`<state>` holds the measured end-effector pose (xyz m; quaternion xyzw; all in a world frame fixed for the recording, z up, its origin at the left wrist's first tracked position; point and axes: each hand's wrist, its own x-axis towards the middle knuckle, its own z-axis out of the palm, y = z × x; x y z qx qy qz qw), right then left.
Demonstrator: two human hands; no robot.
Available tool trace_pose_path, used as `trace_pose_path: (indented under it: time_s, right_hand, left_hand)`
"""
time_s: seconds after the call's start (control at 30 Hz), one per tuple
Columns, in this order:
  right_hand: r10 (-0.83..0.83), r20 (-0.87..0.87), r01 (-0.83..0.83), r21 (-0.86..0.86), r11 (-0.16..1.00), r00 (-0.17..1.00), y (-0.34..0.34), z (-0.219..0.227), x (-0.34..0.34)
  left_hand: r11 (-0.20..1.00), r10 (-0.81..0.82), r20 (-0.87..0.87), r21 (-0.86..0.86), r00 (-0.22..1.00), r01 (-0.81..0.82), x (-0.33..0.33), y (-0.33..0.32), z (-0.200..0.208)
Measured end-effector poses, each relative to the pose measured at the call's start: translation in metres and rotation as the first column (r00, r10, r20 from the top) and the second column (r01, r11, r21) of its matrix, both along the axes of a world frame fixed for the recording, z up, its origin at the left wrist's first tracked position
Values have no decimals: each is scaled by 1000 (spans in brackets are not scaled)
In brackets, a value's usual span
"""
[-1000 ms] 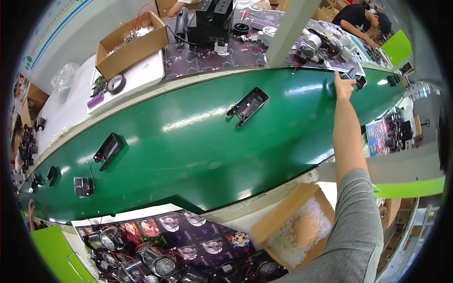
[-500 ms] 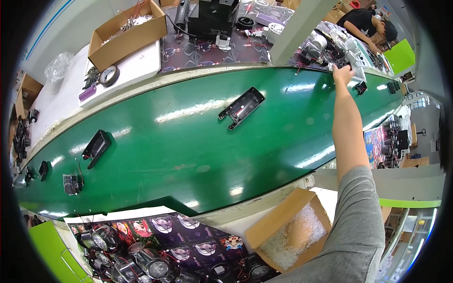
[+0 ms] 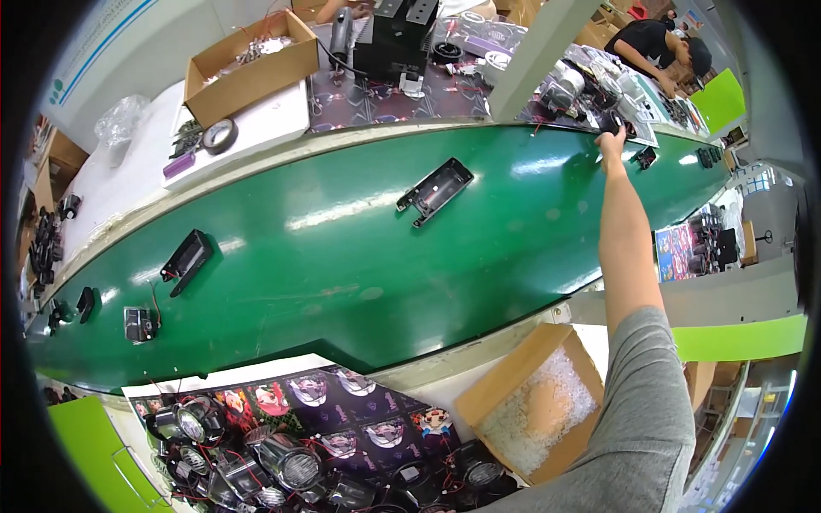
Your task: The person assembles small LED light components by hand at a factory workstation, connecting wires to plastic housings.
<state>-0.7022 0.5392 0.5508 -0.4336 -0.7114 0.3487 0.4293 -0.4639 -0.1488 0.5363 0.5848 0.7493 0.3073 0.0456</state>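
Note:
My right arm, in a grey sleeve, reaches to the far edge of the green conveyor belt point(image 3: 479, 265). There my right hand point(image 3: 611, 144) is closed, thumb and fingers about a black plastic part point(image 3: 611, 125) whose shape is mostly hidden. Beside it lies a heap of black, grey and clear parts point(image 3: 569, 85) on the far bench. A long black plastic housing point(image 3: 436, 191) rests open side up on the middle of the belt. Another black housing point(image 3: 186, 262) and a small boxy part with a wire point(image 3: 138, 324) lie farther left. My left hand is out of view.
Near me stand a cardboard box point(image 3: 496, 376) of clear pellets and a pile of black round-lensed units point(image 3: 291, 462). Across the belt are a carton point(image 3: 248, 81), a tape roll point(image 3: 220, 135) and a slanted post point(image 3: 543, 51). A co-worker point(image 3: 654, 47) bends over the far bench.
My right hand has shifted slightly left and down along the belt's far edge, and a black part now shows at its fingertips. The view has turned slightly.

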Motion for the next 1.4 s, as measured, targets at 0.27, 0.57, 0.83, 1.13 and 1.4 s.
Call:
trace_pose_path:
  time_s: [0.27,0.57,0.83,1.13,1.4]
  right_hand:
    - [-95,-288,-11,-346,938,953,54,9,5]
    - [-146,-270,175,87,981,952,101,-13,-19]
    - [-494,-190,450,-233,862,848,-6,17,-34]
    - [-444,-261,471,49,881,857,-143,55,-55]
    - [490,316,-517,780,354,812,-387,164,36]
  left_hand:
    - [999,35,-165,45,986,-27,-3,18,-14]
    - [990,120,-380,118,917,-80,-30,64,-44]
    - [990,112,-483,132,868,-54,-12,30,-33]
    - [993,113,-582,79,805,-82,43,-64,31]
    - [930,-363,456,227,812,288,15,-69,61]
